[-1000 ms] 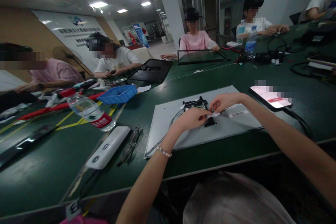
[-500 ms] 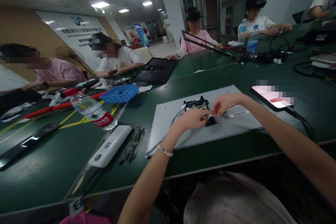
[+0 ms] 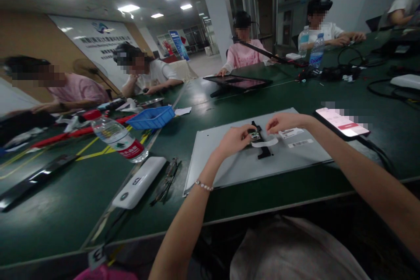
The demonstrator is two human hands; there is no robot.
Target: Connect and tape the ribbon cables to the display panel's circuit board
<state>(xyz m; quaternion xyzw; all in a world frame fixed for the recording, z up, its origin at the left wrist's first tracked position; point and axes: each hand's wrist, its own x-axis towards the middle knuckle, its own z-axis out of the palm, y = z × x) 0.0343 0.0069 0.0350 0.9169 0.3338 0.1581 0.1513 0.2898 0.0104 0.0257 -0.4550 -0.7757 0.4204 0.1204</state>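
Note:
A flat grey panel (image 3: 210, 148) lies on the green table in front of me. Near its middle is a small circuit board (image 3: 255, 134) with a black bracket (image 3: 263, 152), and a white strip (image 3: 266, 142) curves out from the board. My left hand (image 3: 234, 141) is closed on the board's left side, thumb and fingers at its edge. To the right of the board, my right hand (image 3: 285, 122) hovers over the panel with fingers pinched near the strip's upper end. Whether those fingertips hold anything is too small to tell.
A lit phone (image 3: 341, 122) with a cable lies to the right. On the left are eyeglasses (image 3: 166, 181), a white power bank (image 3: 140, 183), a tilted water bottle (image 3: 120, 140) and a blue bin (image 3: 152, 117). Across the table a co-worker handles a dark framed screen (image 3: 239, 81).
My hands have moved apart, the right one slightly up. The white strip now shows between them, and more of the bracket is visible. A co-worker's dark panel has shifted right and tilted.

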